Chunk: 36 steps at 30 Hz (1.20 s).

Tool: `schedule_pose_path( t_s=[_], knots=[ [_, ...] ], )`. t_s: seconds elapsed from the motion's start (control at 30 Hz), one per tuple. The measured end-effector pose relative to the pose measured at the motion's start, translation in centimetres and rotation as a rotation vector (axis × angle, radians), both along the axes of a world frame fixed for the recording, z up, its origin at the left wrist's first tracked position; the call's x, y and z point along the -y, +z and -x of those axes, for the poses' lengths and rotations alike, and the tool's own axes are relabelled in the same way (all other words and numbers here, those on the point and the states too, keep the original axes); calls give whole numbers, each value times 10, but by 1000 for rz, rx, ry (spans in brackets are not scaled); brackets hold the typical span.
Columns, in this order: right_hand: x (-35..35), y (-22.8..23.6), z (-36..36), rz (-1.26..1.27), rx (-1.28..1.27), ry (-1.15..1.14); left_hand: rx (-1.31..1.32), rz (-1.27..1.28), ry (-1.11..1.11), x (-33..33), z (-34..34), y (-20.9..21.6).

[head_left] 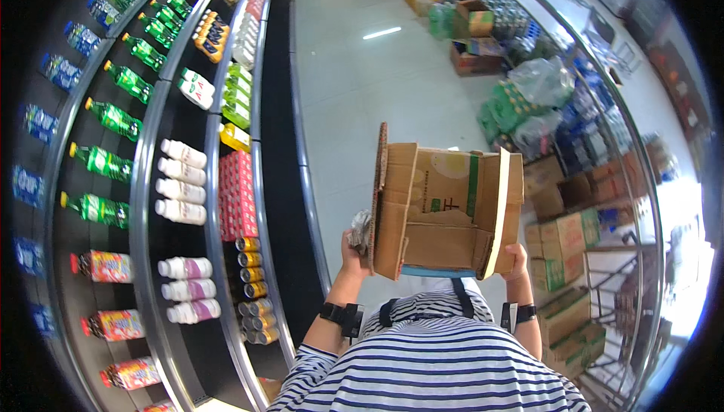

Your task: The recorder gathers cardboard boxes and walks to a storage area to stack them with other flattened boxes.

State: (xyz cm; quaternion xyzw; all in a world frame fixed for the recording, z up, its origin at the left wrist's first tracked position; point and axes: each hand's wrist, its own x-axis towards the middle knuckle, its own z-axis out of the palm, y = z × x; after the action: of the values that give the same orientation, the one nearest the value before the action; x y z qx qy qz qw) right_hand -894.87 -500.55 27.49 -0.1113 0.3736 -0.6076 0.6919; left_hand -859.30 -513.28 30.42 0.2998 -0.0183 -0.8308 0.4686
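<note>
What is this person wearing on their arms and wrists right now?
Both forearms are bare below rolled sleeves of a navy-and-white striped top. The left wrist carries a black strapped device; the right wrist has a black band with a white piece.

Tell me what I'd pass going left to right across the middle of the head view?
Green bottles → white bottles → red cans → floor → left hand → cardboard box → right hand → stacked cartons.
</note>
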Motion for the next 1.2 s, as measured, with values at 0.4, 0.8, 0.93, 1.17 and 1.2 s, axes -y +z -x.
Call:
schedule_pose_path(
  t_s=[0.4,0.8,0.93,1.17,1.2],
  knots=[
    [459,67,-17,121,-200,468,63,48,490,324,-29,11],
    [765,45,-91,-47,-152,195,1,96,184,679,-109,-8],
    [868,62,-122,-81,-125,178,321,257,261,789,-121,15],
    [1070,24,-145,-127,-52,165,216,40,130,990,-151,4],
    [1106,23,-152,-136,-66,181,346,60,176,1018,-152,11]
  ],
)
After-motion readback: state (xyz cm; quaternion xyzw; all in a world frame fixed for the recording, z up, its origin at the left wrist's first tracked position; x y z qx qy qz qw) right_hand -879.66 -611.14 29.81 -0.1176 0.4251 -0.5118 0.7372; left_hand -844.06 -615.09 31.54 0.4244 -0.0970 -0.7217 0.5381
